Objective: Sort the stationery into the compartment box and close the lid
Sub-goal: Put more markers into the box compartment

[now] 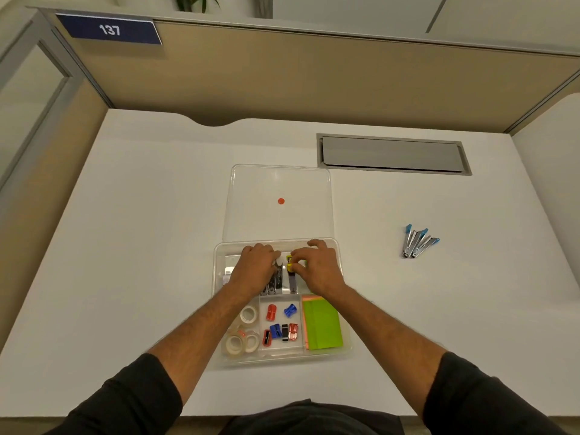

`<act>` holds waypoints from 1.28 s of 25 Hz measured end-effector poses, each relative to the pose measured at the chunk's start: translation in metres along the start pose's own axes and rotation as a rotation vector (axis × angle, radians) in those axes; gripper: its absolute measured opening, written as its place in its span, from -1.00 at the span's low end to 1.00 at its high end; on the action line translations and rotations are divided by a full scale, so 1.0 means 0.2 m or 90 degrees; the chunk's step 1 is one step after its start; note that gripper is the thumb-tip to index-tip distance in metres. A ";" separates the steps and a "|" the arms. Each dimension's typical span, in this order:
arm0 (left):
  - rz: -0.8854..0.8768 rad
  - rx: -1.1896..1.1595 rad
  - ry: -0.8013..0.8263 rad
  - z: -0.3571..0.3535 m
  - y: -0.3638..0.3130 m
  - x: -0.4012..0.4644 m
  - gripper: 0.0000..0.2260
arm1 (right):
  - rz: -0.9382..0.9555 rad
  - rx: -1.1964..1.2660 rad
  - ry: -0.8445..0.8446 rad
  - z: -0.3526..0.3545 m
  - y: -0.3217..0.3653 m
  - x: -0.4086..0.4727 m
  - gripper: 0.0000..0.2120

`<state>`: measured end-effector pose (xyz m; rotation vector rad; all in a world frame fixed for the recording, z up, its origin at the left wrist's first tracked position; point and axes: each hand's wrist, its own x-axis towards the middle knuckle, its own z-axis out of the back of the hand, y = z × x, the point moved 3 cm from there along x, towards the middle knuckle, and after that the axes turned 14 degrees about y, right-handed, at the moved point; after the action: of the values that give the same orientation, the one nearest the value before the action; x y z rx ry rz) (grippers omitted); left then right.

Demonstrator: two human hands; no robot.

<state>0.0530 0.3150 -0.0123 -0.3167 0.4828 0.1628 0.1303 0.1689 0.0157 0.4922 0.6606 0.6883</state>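
The clear compartment box [345, 350] lies on the white desk with its clear lid [277, 183] folded open behind it; the lid bears a red dot. Both hands are in the long back compartment. My left hand [254, 266] grips the white-topped metal staple removers [276, 282] lying there. My right hand [317, 268] pinches a yellow-topped staple remover [291, 265]. The front compartments hold tape rolls [241, 337], several red and blue sharpeners [281, 324], and green and orange sticky notes [323, 328]. Three blue-topped staple removers [417, 243] lie on the desk to the right.
A grey cable hatch [392, 153] is set into the desk at the back right. Beige partition walls [314, 73] enclose the desk, with a sign reading 137 [110, 29] at the upper left.
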 end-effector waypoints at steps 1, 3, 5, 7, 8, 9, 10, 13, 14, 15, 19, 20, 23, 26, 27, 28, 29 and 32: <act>-0.002 -0.009 -0.004 0.00 0.00 0.00 -0.68 | -0.005 -0.026 0.009 -0.01 0.00 0.01 -0.91; -0.007 -0.024 -0.007 -0.01 0.01 0.00 -0.68 | -0.003 -0.082 0.011 -0.02 0.01 0.04 -0.86; -0.011 -0.020 -0.008 -0.01 0.01 -0.01 -0.69 | 0.004 -0.142 0.017 -0.02 0.04 0.06 -0.83; -0.013 -0.017 -0.009 0.00 0.01 -0.01 -0.70 | 0.007 -0.213 0.026 -0.02 0.05 0.08 -0.82; -0.015 -0.014 -0.008 0.00 0.01 -0.01 -0.71 | 0.007 -0.258 0.034 -0.04 0.06 0.09 -0.82; -0.017 -0.012 -0.007 0.01 0.01 -0.01 -0.70 | 0.009 -0.305 0.044 -0.05 0.06 0.09 -0.83; -0.018 -0.014 -0.005 0.01 0.01 -0.02 -0.70 | 0.011 -0.344 0.054 -0.06 0.07 0.10 -0.84; -0.009 -0.023 0.004 0.01 0.00 -0.02 -0.67 | 0.028 -0.384 0.081 -0.10 0.06 0.10 -0.71; -0.007 -0.027 0.006 0.01 0.00 -0.02 -0.66 | 0.033 -0.387 0.087 -0.11 0.06 0.10 -0.66; -0.007 -0.032 0.008 0.01 0.00 -0.02 -0.65 | 0.038 -0.389 0.087 -0.11 0.05 0.10 -0.64; -0.003 -0.045 0.007 0.01 0.01 -0.01 -0.66 | 0.066 -0.459 0.057 -0.09 0.04 0.10 -0.72; -0.002 -0.047 0.009 0.01 0.01 -0.01 -0.66 | 0.070 -0.473 0.049 -0.08 0.03 0.10 -0.74; 0.002 -0.043 0.016 0.01 0.00 -0.02 -0.64 | 0.069 -0.457 0.039 -0.08 0.03 0.09 -0.76; 0.002 -0.063 0.014 0.01 0.00 -0.03 -0.56 | 0.054 -0.399 0.043 -0.09 0.04 0.09 -0.73; -0.001 -0.069 0.016 0.01 -0.01 -0.04 -0.53 | 0.046 -0.388 0.044 -0.09 0.05 0.10 -0.75; -0.005 -0.067 0.021 0.02 -0.01 -0.05 -0.52 | 0.036 -0.378 0.044 -0.09 0.05 0.10 -0.78; -0.009 -0.059 0.026 0.02 -0.01 -0.05 -0.53 | 0.028 -0.365 0.043 -0.09 0.05 0.11 -0.80; -0.009 -0.048 0.035 0.02 -0.01 -0.05 -0.56 | 0.013 -0.306 0.038 -0.09 0.04 0.13 -0.82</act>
<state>0.0464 0.3144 -0.0031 -0.3987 0.5292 0.1587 0.1301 0.1968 -0.0010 0.0351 0.5223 0.8532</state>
